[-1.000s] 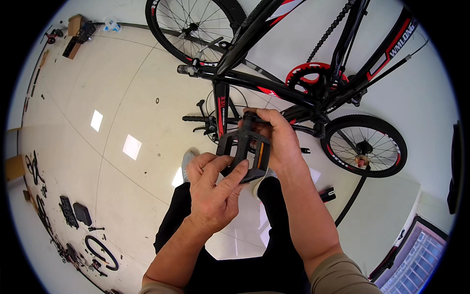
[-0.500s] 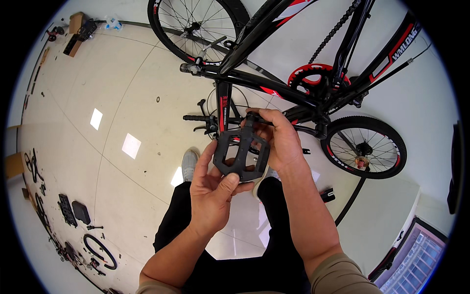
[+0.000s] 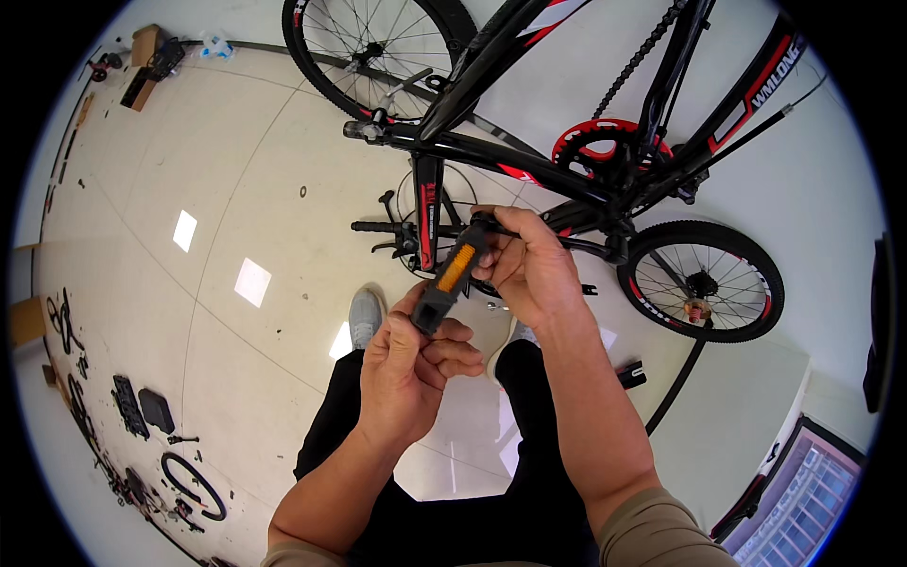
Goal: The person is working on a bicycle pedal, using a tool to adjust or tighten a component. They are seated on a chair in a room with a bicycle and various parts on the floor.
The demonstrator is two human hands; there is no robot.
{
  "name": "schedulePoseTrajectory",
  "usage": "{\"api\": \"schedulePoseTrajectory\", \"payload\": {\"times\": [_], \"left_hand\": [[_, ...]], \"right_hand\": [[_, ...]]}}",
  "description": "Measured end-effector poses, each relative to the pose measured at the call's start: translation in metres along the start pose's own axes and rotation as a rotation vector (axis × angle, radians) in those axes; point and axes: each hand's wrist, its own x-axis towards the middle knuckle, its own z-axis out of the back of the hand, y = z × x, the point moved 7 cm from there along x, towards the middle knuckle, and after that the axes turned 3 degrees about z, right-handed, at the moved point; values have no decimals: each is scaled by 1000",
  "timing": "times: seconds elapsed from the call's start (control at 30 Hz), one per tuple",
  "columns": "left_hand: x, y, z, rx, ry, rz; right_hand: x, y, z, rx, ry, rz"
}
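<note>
A black bicycle pedal (image 3: 453,272) with an orange reflector strip on its edge is held between my two hands, seen edge-on. My left hand (image 3: 404,369) pinches its lower end between thumb and fingers. The fingers of my right hand (image 3: 534,265) close around the spindle end at the top. Just beyond, a black bicycle frame (image 3: 515,174) with red and white markings stands tilted across the view. Its red-rimmed chainring (image 3: 578,142) and hanging chain (image 3: 635,64) lie above my right hand. Whether the spindle touches the crank behind my fingers is hidden.
One wheel (image 3: 373,47) shows at the top and a smaller-looking wheel (image 3: 701,283) at the right. Handlebars (image 3: 378,227) lie low behind the frame. Loose parts, including a black curved piece (image 3: 194,487), line the left floor. A pale box-like surface (image 3: 732,425) stands at the right.
The pedal has turned from its broad face to its edge, bringing the orange reflector into view. My left thumb and fingers have shifted to its lower end.
</note>
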Motion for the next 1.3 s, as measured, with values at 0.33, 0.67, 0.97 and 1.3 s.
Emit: {"api": "schedulePoseTrajectory", "payload": {"times": [0.33,0.67,0.97,1.3], "left_hand": [[-5,-13,15,433,-263,-293],[-3,-19,-5,394,-140,-351],[-5,-24,-5,657,-169,-238],[4,-12,-3,-60,-73,-10]], "right_hand": [[0,-2,-2,23,-23,8],[1,-1,-2,17,1,24],[3,0,2,-56,-33,30],[2,0,3,-51,-38,25]]}}
